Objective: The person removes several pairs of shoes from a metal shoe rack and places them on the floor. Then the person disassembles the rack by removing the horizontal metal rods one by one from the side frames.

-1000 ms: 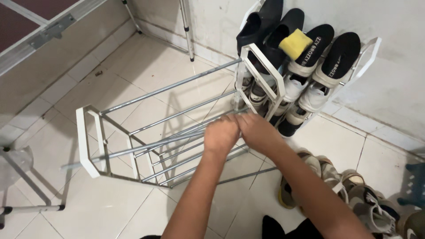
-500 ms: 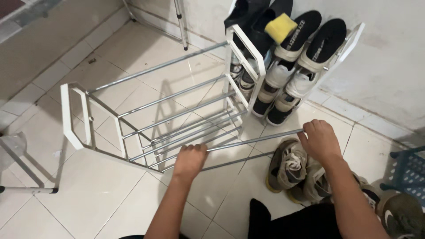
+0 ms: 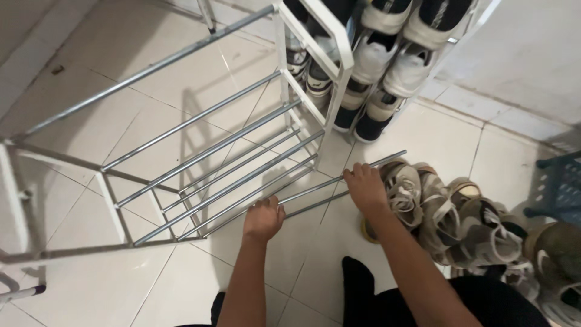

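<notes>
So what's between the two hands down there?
In the head view, only a loose metal rod spans from the left hand to the right hand, over bare floor tile.

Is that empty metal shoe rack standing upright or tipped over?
Tipped over. The empty rack lies on its side on the tiled floor, its rods slanting across it, while the left hand and right hand grip a loose rod.

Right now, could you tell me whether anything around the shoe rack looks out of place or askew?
Yes. The empty metal rack sits tilted on the floor, and one loose rod lies free of its frame, held by the left hand and right hand. A heap of sneakers lies jumbled on the tiles instead of shelved.
</notes>
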